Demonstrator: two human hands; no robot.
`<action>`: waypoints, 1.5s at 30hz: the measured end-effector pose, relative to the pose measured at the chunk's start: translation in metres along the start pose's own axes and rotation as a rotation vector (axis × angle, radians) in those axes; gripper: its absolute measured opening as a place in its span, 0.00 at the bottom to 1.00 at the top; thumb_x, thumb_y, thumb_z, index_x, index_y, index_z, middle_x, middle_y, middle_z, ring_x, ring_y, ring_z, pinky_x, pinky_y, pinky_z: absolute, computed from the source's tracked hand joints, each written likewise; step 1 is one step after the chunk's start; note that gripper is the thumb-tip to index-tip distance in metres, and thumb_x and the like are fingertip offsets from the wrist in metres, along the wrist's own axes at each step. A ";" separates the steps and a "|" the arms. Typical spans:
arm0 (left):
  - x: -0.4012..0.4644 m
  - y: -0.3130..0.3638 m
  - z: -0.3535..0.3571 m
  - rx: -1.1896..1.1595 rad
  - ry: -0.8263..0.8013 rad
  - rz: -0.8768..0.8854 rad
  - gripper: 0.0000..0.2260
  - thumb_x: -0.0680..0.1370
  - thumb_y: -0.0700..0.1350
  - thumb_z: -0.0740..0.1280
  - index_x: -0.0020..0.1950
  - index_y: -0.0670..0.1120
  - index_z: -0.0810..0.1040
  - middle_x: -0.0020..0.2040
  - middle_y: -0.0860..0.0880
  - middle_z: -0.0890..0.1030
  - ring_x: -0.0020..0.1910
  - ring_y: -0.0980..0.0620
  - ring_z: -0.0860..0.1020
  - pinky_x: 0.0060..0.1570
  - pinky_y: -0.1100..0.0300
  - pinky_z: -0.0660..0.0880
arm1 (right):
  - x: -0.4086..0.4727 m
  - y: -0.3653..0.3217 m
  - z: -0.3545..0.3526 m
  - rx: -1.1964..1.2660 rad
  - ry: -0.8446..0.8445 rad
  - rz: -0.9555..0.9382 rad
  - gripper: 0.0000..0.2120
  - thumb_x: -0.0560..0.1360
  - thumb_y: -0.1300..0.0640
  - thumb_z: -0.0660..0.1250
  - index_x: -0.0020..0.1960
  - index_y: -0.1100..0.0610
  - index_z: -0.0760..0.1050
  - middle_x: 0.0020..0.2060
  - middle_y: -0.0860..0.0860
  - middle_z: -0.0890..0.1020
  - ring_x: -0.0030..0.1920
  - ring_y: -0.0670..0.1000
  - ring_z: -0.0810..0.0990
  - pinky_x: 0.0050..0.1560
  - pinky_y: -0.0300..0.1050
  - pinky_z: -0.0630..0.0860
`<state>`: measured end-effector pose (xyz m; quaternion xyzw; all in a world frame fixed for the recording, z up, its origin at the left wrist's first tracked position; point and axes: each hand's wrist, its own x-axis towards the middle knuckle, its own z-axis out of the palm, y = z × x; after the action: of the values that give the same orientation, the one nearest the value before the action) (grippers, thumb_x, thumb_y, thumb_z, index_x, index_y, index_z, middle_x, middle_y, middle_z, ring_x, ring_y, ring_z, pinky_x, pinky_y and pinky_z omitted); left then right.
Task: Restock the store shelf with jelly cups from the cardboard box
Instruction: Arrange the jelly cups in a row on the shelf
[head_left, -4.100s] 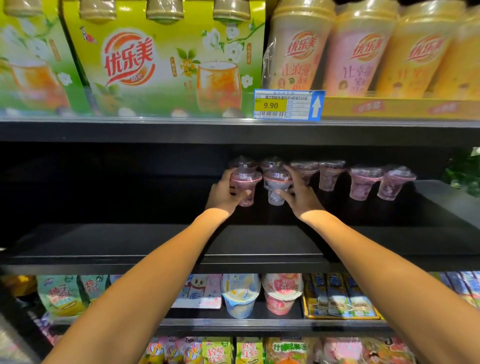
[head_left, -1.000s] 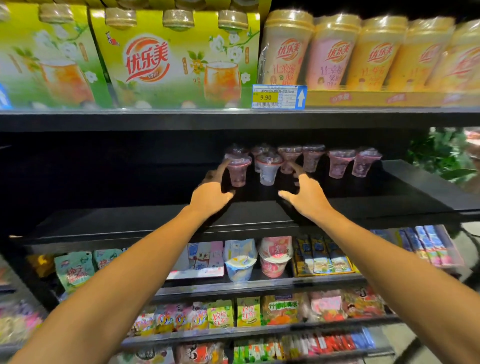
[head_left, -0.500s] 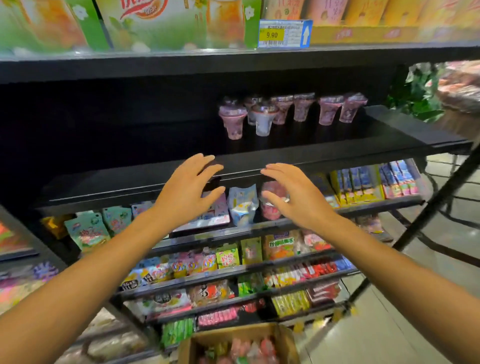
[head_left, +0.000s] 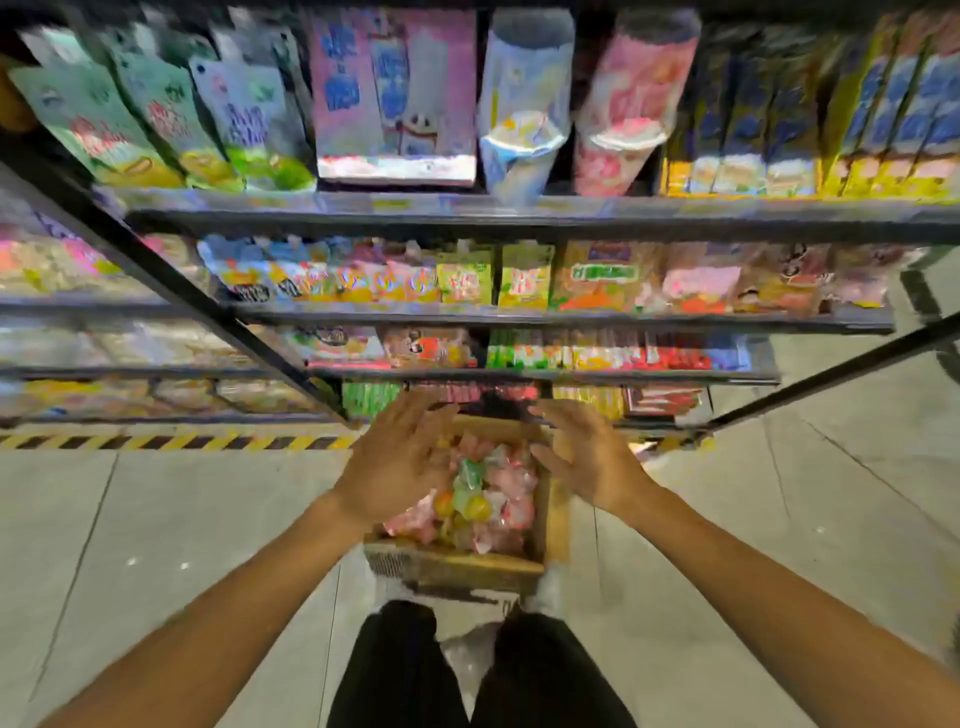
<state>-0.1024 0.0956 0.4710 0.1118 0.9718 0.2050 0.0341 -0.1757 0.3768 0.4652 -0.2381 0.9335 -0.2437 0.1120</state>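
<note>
An open cardboard box (head_left: 457, 569) stands on the floor in front of my legs. It holds several jelly cups (head_left: 488, 493), pink, green and yellow, blurred by motion. My left hand (head_left: 400, 462) hovers over the box's left side with fingers spread and holds nothing. My right hand (head_left: 587, 457) hovers over the box's right side, also spread and empty. The shelf where jelly cups stood is out of view above.
Lower store shelves (head_left: 519, 317) packed with snack packets fill the upper half of the view. A black-and-yellow striped strip (head_left: 171, 442) runs along the shelf base on the left. Grey tiled floor (head_left: 156, 519) lies on both sides of the box.
My view has swung down from the jelly-cup shelf to the floor. Both hands have dropped from the shelf front to just above the cardboard box, still empty.
</note>
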 end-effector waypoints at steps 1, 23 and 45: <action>-0.009 -0.012 0.030 -0.035 -0.069 -0.061 0.23 0.82 0.54 0.58 0.72 0.43 0.74 0.72 0.41 0.74 0.71 0.40 0.69 0.69 0.41 0.69 | -0.005 0.011 0.024 0.061 -0.069 0.048 0.13 0.79 0.53 0.69 0.62 0.55 0.81 0.61 0.52 0.81 0.64 0.54 0.77 0.68 0.49 0.71; -0.082 -0.218 0.468 -0.132 -0.660 -0.322 0.27 0.78 0.52 0.69 0.76 0.52 0.67 0.76 0.52 0.68 0.76 0.47 0.65 0.71 0.48 0.66 | -0.011 0.188 0.536 0.423 -0.566 0.737 0.30 0.78 0.43 0.69 0.76 0.51 0.64 0.68 0.53 0.76 0.67 0.55 0.76 0.64 0.46 0.72; -0.038 -0.199 0.511 -0.356 -0.636 -0.487 0.28 0.78 0.61 0.65 0.67 0.41 0.77 0.62 0.42 0.80 0.61 0.42 0.79 0.52 0.66 0.69 | 0.030 0.168 0.511 0.635 -0.464 0.605 0.32 0.69 0.44 0.79 0.70 0.49 0.73 0.58 0.42 0.81 0.57 0.44 0.80 0.60 0.42 0.78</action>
<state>-0.0483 0.1088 -0.0757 -0.0706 0.8604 0.3106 0.3978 -0.1012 0.2855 -0.0602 0.0413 0.7909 -0.4130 0.4495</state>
